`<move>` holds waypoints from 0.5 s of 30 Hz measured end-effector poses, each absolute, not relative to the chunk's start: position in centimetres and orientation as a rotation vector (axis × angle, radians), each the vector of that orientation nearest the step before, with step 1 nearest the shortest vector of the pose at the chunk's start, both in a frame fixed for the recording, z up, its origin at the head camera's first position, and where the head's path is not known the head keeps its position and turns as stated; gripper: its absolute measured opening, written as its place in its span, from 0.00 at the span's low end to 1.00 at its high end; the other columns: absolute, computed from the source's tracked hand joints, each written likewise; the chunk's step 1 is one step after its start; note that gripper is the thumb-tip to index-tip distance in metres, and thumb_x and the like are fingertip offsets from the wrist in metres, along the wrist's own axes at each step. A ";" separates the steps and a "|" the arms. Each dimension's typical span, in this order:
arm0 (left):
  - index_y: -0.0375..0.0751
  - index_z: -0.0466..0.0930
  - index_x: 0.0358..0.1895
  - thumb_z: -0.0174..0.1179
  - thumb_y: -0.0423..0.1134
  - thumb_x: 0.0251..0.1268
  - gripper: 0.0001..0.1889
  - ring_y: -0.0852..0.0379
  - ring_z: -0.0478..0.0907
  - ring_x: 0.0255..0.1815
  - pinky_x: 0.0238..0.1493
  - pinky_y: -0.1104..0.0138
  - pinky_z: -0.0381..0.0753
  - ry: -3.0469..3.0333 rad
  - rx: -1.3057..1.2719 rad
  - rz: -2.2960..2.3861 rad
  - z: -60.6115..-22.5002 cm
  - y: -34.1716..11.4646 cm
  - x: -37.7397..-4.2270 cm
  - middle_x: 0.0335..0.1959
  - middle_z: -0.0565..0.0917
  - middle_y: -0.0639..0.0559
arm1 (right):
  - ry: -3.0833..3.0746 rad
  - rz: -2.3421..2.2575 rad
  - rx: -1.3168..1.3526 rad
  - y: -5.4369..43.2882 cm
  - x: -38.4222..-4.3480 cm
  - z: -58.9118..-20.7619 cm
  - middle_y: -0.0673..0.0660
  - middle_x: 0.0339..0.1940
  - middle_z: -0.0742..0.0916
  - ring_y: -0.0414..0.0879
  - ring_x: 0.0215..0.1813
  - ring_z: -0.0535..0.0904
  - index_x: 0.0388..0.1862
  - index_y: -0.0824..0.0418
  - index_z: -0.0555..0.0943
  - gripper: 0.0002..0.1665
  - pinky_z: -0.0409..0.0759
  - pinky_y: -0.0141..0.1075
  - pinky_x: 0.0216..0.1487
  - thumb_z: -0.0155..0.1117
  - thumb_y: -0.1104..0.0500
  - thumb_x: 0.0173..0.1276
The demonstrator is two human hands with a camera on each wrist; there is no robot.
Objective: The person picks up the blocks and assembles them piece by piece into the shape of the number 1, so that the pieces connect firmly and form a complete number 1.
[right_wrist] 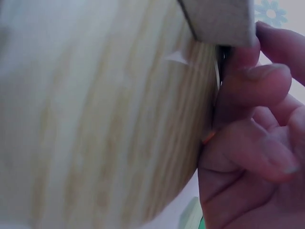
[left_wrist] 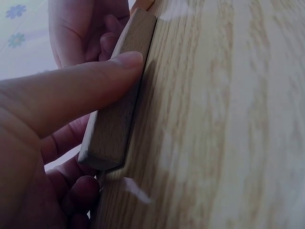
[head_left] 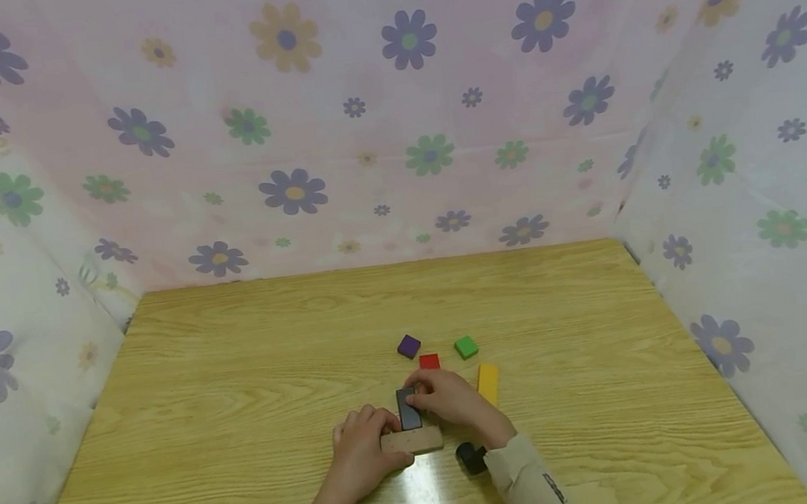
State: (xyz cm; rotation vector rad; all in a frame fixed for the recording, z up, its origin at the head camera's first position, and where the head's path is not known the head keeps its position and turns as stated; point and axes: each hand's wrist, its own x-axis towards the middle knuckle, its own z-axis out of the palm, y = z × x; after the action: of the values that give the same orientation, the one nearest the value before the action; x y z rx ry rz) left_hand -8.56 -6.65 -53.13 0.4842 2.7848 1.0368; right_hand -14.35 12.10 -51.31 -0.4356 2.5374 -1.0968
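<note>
A plain wooden block (head_left: pixel 421 441) lies lengthwise on the table in front of the person. My left hand (head_left: pixel 361 450) grips its left end, thumb along the near side and fingers behind. In the left wrist view the thumb presses on the long face of this wooden block (left_wrist: pixel 110 133). Just beyond it is a dark grey oblong block (head_left: pixel 409 411), its near end right at the wooden one. My right hand (head_left: pixel 458 401) pinches that grey block near its far end, thumb on top. In the right wrist view only the wooden block's end (right_wrist: pixel 221 21) shows beside the fingers.
A red block (head_left: pixel 429 361) sits just beyond the right hand, with a purple block (head_left: pixel 409 346) and a green block (head_left: pixel 466 347) farther back. To the right lies a long yellow block (head_left: pixel 488 383). Flowered cloth walls surround the wood-grain table (head_left: pixel 235 357).
</note>
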 end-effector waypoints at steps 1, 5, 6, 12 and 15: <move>0.57 0.73 0.34 0.68 0.55 0.38 0.18 0.60 0.60 0.32 0.39 0.54 0.54 2.784 0.483 1.039 -53.2 -6.6 -8.6 0.29 0.66 0.63 | 2.537 -1.101 -0.433 12.1 -14.3 -51.3 0.47 0.21 0.76 0.39 0.23 0.69 0.44 0.55 0.78 0.12 0.66 0.32 0.26 0.58 0.53 0.62; 0.58 0.73 0.34 0.68 0.54 0.38 0.18 0.61 0.60 0.32 0.40 0.55 0.53 2.787 0.485 1.040 -53.3 -6.6 -8.5 0.29 0.66 0.63 | 2.530 -1.110 -0.427 12.1 -14.2 -51.4 0.47 0.22 0.77 0.39 0.23 0.69 0.44 0.55 0.78 0.12 0.67 0.32 0.26 0.58 0.53 0.62; 0.58 0.73 0.34 0.68 0.54 0.38 0.18 0.60 0.59 0.32 0.40 0.55 0.53 2.788 0.485 1.038 -53.4 -6.6 -8.5 0.29 0.66 0.63 | 2.530 -1.107 -0.428 12.1 -14.2 -51.5 0.47 0.22 0.77 0.39 0.23 0.69 0.44 0.55 0.78 0.13 0.67 0.32 0.26 0.58 0.53 0.62; 0.59 0.73 0.35 0.68 0.55 0.38 0.19 0.60 0.60 0.33 0.39 0.54 0.54 2.793 0.492 1.017 -53.3 -6.6 -8.4 0.30 0.66 0.64 | 2.543 -1.088 -0.415 12.0 -14.2 -51.6 0.46 0.22 0.77 0.39 0.23 0.69 0.43 0.54 0.79 0.12 0.67 0.32 0.26 0.58 0.52 0.62; 0.59 0.73 0.35 0.68 0.55 0.39 0.18 0.60 0.60 0.33 0.39 0.54 0.53 2.788 0.496 1.019 -53.3 -6.6 -8.4 0.30 0.66 0.63 | 2.540 -1.095 -0.403 12.1 -14.2 -51.5 0.46 0.22 0.77 0.39 0.23 0.69 0.43 0.54 0.79 0.12 0.67 0.33 0.26 0.58 0.52 0.62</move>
State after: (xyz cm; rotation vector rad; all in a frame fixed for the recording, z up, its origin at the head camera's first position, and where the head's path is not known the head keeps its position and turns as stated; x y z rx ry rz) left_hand -8.40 -6.61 -53.32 0.4959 2.7881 1.0193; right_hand -14.17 12.06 -51.54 -0.4033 2.5404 -1.0947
